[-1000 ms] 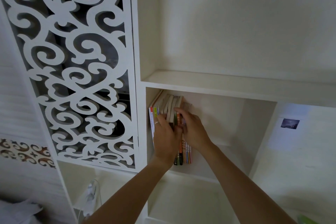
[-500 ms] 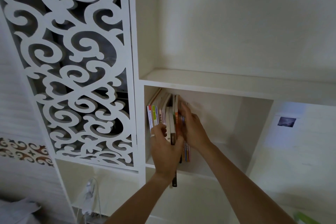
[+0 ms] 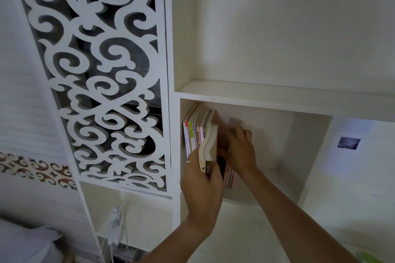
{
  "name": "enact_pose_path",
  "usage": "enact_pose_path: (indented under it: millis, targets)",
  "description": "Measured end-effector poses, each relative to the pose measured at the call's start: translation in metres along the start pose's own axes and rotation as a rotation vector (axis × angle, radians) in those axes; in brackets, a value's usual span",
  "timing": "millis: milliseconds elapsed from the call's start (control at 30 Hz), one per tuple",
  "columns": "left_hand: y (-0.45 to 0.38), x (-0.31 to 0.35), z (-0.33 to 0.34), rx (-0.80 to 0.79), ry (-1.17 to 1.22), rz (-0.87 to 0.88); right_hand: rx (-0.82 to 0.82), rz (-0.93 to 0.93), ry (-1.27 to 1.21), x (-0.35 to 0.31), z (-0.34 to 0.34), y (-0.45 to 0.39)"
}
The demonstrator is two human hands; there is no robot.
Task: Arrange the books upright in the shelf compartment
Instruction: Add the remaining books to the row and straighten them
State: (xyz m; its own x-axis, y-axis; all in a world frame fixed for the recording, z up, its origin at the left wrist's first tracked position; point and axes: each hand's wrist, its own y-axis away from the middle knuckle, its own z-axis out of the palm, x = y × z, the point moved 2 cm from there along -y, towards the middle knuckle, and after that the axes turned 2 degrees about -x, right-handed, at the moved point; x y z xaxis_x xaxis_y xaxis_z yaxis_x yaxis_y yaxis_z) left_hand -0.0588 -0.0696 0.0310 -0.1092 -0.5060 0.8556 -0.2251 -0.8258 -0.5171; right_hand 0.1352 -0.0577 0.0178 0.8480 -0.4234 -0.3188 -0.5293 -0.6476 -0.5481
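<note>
Books (image 3: 193, 134) gripped by left hand (image 3: 201, 186), right hand (image 3: 239, 151).

I count two hands: the left hand (image 3: 202, 186) and the right hand (image 3: 240, 151), both at the books (image 3: 193, 134). The books stand in one group against the left wall of the shelf compartment (image 3: 310, 156); I cannot give an exact number, as the hands cover several spines. One ring (image 3: 188, 162) on the left hand. One carved panel (image 3: 96, 70) left of the compartment. One small picture (image 3: 348, 143) right of it.
</note>
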Motion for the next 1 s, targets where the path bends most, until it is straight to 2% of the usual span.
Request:
enact_pose_path:
  millis: [133,267,400,567,700,800,1000]
  targets:
    - [0.012,0.029,-0.008,0.021,0.138,0.100,0.026,-0.019,0.116,0.001,0.007,0.003]
    - [0.000,0.037,-0.004,0.091,0.239,0.020,0.042,-0.057,0.120,0.004,0.002,0.000]
    - [-0.002,0.041,0.002,0.048,0.311,-0.001,0.094,0.082,0.177,0.016,-0.003,0.011]
    - [-0.004,0.038,0.027,0.018,0.353,-0.066,0.203,0.249,0.115,0.053,-0.016,0.027]
    - [-0.012,0.021,0.057,-0.022,0.287,-0.062,0.200,0.222,0.102,0.086,-0.026,0.034]
    - [-0.023,0.006,0.075,0.007,0.206,-0.014,0.193,0.166,0.131,0.095,-0.034,0.043]
    - [-0.060,-0.022,0.095,0.089,0.145,0.006,0.269,0.183,0.182,0.106,-0.024,0.037]
